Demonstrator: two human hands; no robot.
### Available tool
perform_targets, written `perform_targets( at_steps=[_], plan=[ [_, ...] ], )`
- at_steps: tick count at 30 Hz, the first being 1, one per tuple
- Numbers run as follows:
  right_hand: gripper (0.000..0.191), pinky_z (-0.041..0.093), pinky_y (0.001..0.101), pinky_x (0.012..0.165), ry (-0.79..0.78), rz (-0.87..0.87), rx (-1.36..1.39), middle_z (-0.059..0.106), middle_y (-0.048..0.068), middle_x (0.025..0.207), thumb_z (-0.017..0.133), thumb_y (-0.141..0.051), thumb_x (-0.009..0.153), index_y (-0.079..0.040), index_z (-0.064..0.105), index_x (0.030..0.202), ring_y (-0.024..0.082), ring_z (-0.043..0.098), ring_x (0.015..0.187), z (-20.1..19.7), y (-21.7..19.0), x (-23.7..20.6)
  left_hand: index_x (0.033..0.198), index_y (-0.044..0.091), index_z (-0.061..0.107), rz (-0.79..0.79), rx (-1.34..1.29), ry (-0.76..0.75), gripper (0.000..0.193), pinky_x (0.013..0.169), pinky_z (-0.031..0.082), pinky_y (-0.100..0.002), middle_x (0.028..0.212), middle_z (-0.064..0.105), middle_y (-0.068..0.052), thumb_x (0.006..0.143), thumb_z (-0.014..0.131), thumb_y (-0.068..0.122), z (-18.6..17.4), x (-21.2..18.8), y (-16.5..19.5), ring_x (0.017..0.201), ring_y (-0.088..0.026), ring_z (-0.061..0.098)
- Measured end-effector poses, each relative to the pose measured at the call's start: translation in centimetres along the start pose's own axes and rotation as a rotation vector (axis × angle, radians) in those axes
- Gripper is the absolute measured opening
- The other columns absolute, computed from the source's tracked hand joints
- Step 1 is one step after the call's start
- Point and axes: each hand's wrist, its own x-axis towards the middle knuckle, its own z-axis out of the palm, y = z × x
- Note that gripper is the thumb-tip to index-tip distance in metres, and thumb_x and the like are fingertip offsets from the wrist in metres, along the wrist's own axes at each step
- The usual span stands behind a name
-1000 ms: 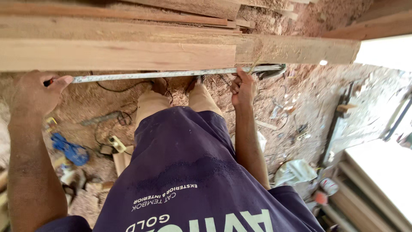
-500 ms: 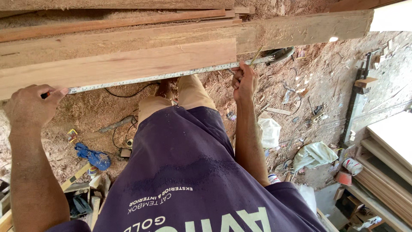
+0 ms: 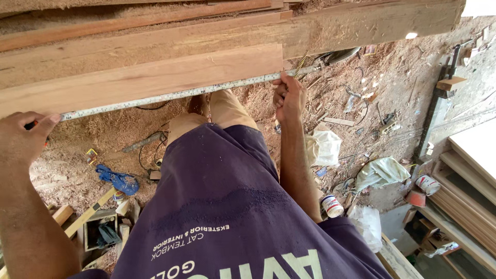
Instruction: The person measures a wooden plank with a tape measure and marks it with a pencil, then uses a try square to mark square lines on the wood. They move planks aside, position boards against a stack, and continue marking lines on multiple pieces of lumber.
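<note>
1. The left hand (image 3: 23, 137) is closed around one end of a long, narrow, silver-white measuring tape blade (image 3: 175, 95); the thumb lies on top and presses the blade down, and something dark and orange shows just under the fingers (I cannot tell what it is).
2. The right hand (image 3: 289, 98) pinches the same blade at its other end, with the fingers curled and pressed together around it.
3. Between the two grips, the blade runs stretched and straight along the lower edge of a pale, flat wooden plank (image 3: 144, 77), touching it.
4. Just above that plank lie darker, rougher wooden beams (image 3: 361, 23), stacked side by side.
5. Beyond the right grip, a dark curved tool part (image 3: 338, 54) shows under the beam.
6. Below the left grip, on the sawdust-covered floor (image 3: 103, 134), lies a crumpled blue cloth (image 3: 119, 181).
7. Below the right grip are a white crumpled bag (image 3: 323, 147) and a small white tin can (image 3: 331, 205).
</note>
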Motion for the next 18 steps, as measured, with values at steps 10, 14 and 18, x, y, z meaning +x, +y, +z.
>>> perform_targets(
  at_steps=[10, 14, 18],
  plan=[
    [0.031, 0.024, 0.0273, 0.03, -0.025, -0.003, 0.083, 0.037, -0.004, 0.048, 0.065, -0.017, 0.097, 0.002, 0.065, 0.071, 0.008, 0.031, 0.034, -0.7, 0.7, -0.3, 0.12, 0.011, 0.079, -0.121, -0.045, -0.086, 0.047, 0.064, 0.059, -0.048, 0.098, 0.076, -0.015, 0.103, 0.079, 0.055, 0.8, 0.4, -1.4, 0.07, -0.026, 0.07],
    [0.03, 0.024, 0.0277, 0.029, -0.021, -0.002, 0.054, 0.038, -0.003, 0.047, 0.065, -0.014, 0.095, 0.001, 0.065, 0.07, 0.008, 0.031, 0.034, -1.1, 1.1, -0.1, 0.114, 0.006, 0.079, -0.059, -0.099, -0.078, 0.047, 0.064, 0.06, -0.047, 0.092, 0.076, -0.016, 0.104, 0.078, 0.052, 1.6, 0.1, -2.1, 0.071, -0.025, 0.07],
    [0.029, 0.024, 0.028, 0.03, -0.007, 0.01, -0.007, 0.04, -0.003, 0.048, 0.066, -0.014, 0.096, -0.001, 0.065, 0.07, 0.008, 0.031, 0.035, -1.2, 1.6, -0.4, 0.112, 0.008, 0.079, -0.083, -0.025, -0.022, 0.047, 0.055, 0.058, -0.05, 0.089, 0.074, -0.015, 0.099, 0.077, 0.053, 1.7, -0.5, -2.9, 0.063, -0.026, 0.069]
  ],
)
